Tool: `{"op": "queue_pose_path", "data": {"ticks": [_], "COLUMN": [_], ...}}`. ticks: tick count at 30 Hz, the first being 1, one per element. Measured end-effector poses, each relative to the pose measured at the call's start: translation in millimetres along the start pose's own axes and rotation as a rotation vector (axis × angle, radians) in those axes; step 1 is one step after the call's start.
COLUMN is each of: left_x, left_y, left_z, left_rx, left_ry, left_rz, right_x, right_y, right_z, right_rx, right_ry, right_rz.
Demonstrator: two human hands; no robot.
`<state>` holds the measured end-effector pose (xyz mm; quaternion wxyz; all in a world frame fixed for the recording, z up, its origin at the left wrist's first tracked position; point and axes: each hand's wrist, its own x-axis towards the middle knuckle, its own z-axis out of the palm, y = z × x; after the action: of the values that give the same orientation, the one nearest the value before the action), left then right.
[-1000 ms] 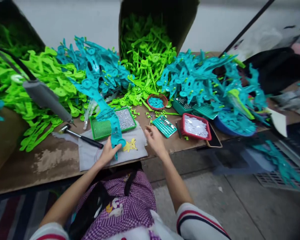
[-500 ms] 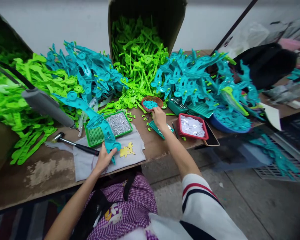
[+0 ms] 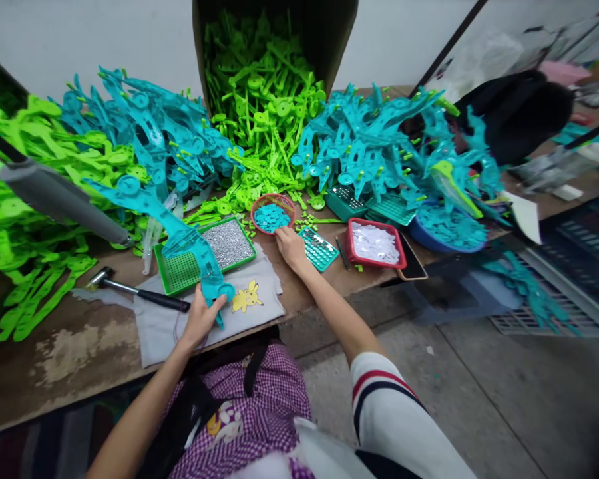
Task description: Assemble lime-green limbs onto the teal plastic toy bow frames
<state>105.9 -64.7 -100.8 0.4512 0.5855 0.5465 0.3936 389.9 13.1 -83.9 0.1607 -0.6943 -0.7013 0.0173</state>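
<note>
My left hand point(image 3: 203, 315) grips the lower end of a turquoise plastic part point(image 3: 188, 241), a long piece with round discs, held tilted over a green tray point(image 3: 177, 283). Small silver metal pieces point(image 3: 228, 241) fill that tray's right half. My right hand point(image 3: 290, 249) has its fingers closed at the near rim of a small round red basket point(image 3: 253, 219). Flat turquoise pieces point(image 3: 271, 217) lie in the basket. Just right of this hand is a teal tray with round holes point(image 3: 319, 250). My right fingertips are partly hidden.
A hammer point(image 3: 147, 295) rests partly on a grey cloth point(image 3: 154, 336). Bright green parts point(image 3: 259, 100) spill from a box, with turquoise heaps point(image 3: 374, 146) on both sides. A red tray point(image 3: 352, 247) holds white pieces. A grey tool point(image 3: 62, 199) juts in from the left.
The red basket and my right hand have shifted left and toward me, uncovering more of the teal tray. My left hand still holds the turquoise part. The whole view has shifted slightly.
</note>
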Motion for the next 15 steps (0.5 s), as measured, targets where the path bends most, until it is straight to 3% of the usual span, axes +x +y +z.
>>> {"op": "queue_pose_path", "data": {"ticks": [3, 7, 9, 11, 13, 15], "left_x": [-0.5, -1.0, -0.6, 0.0, 0.5, 0.8], "left_y": [0.8, 2.1, 2.0, 1.7, 1.5, 1.5], "left_z": [-0.2, -0.5, -0.8, -1.1, -1.3, -1.2], "left_rx": [0.018, 0.039, 0.051, 0.068, 0.093, 0.118], "left_ry": [0.012, 0.009, 0.008, -0.002, -0.020, -0.030], "left_rz": [0.002, -0.005, -0.002, -0.002, -0.010, -0.016], "right_x": [12.5, -0.9, -14.8, -28.0, -37.5, -42.4], "right_y": [0.2, 14.3, 30.4, 48.2, 61.7, 66.7], "right_z": [-2.2, -12.2, -21.1, -30.6, -37.4, -39.8], "right_rx": [0.028, 0.161, 0.202, 0.187, 0.145, 0.110], "right_ry": [-0.023, 0.038, 0.127, 0.169, 0.138, 0.080], "right_rz": [-0.003, -0.057, 0.031, 0.208, 0.335, 0.352]}}
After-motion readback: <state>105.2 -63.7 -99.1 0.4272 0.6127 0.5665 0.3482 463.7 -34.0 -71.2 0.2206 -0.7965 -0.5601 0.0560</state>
